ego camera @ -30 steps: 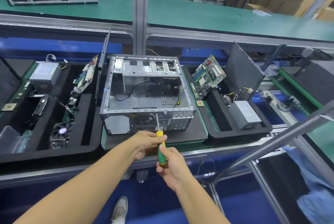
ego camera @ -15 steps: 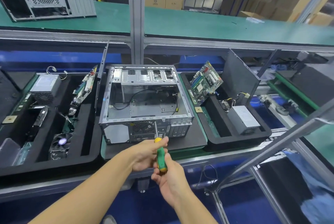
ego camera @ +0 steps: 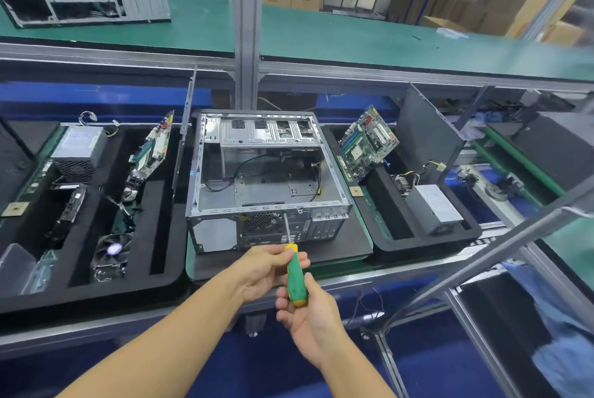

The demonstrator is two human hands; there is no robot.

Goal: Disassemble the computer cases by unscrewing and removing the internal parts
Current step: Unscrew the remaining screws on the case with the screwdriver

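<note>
Open case [ego camera: 215, 233], centre of frame: sitting with its rear panel facing the person. Screwdriver [ego camera: 295, 275], lower centre: tip is pointing at the panel's upper edge. Right hand [ego camera: 308, 311] is gripping the handle's base, and left hand [ego camera: 263, 272] is pinching its top. Motherboard [ego camera: 368, 140], centre right: leaning in a black tray [ego camera: 418, 246].

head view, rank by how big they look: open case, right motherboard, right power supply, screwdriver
1. open case
2. right motherboard and right power supply, too alike to rank
3. screwdriver, though nearest
</note>
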